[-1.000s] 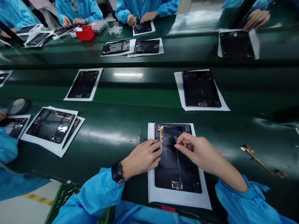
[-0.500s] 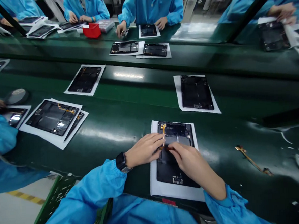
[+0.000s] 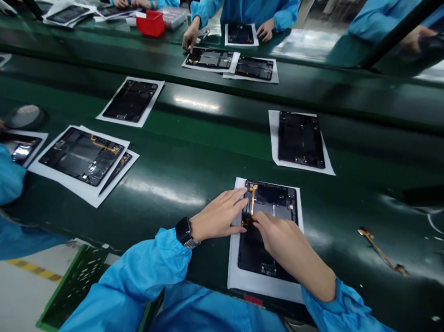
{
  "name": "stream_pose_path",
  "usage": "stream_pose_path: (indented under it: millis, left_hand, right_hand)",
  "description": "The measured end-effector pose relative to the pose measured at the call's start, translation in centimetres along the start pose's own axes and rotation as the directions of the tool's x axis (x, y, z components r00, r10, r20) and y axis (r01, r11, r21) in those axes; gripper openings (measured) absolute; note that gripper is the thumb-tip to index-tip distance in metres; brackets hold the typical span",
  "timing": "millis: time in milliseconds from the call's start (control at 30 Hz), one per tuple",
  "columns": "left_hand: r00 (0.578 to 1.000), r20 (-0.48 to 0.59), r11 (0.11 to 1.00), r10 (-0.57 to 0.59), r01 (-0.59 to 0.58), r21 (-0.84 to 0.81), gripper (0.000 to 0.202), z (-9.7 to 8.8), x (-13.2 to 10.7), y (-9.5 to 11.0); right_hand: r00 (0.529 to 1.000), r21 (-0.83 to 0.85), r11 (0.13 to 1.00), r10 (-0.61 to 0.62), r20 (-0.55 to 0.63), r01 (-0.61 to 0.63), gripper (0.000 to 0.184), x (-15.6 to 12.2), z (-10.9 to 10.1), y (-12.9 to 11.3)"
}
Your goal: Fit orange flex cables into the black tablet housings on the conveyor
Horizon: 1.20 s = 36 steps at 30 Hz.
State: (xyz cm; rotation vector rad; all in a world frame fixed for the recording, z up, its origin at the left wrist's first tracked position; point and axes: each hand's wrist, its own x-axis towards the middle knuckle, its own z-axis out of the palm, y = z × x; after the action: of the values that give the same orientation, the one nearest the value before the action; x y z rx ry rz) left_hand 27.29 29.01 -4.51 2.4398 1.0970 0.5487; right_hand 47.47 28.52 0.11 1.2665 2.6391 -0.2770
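Observation:
An opened tablet housing (image 3: 266,246), black inside, lies on a white paper sheet (image 3: 247,282) in front of me. An orange flex cable (image 3: 253,200) runs down its upper left part. My left hand (image 3: 219,216) rests along the housing's left edge with fingers stretched out and nothing held. It wears a dark watch at the wrist. My right hand (image 3: 282,237) is over the middle of the housing, thumb and forefinger pinched at the cable's lower end. The fingers partly hide that end and the right side of the housing.
Another flex cable (image 3: 381,250) lies on the green bench (image 3: 184,163) to the right. A tablet housing (image 3: 300,140) on paper is beyond my hands, and stacked housings (image 3: 84,157) are at left. A red bin (image 3: 150,24) stands across the bench near co-workers. A green crate (image 3: 66,290) is below the edge.
The view has shifted slightly. My left fingers lie straighter along the housing's edge, and my right fingertips have moved closer to the cable. Across the bench, a co-worker's hand has reached a housing.

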Motion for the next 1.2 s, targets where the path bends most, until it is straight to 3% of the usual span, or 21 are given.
stream_pose_path:
  millis: [167,333,633,833,1100,1200]
  left_hand:
    - [1.0,-0.001,1.0,-0.019,0.019,-0.008,0.077,0.2,0.0,0.0]
    - [0.999,-0.013,0.999,-0.035,0.035,0.003,0.074,0.6,0.1,0.0]
    - [0.999,-0.008,0.999,-0.034,0.034,0.039,0.082,0.6,0.1,0.1]
    - [0.999,-0.005,0.999,-0.049,0.049,0.023,0.079,0.5,0.1,0.1]
    - [0.998,0.019,0.998,-0.057,0.057,0.018,0.075,0.4,0.2,0.1]
    - [0.998,0.026,0.998,-0.06,0.06,0.009,0.075,0.4,0.1,0.1]
  right_hand:
    - [0.994,0.073,0.996,-0.042,-0.097,0.049,0.02,0.0,0.8,-0.3]
    - [0.969,0.181,0.983,0.002,-0.246,0.044,0.021,-0.2,2.2,-0.4]
    - [0.95,0.457,0.889,0.116,-0.291,0.032,0.015,-1.4,2.0,0.3]
    - [0.963,0.364,0.931,0.065,-0.263,0.037,0.016,-0.9,2.2,-0.3]
    - [0.974,0.086,0.995,-0.028,-0.225,0.048,0.018,0.2,1.4,-1.8]
    - [0.973,0.086,0.992,-0.071,-0.218,0.092,0.019,0.2,1.1,-1.4]
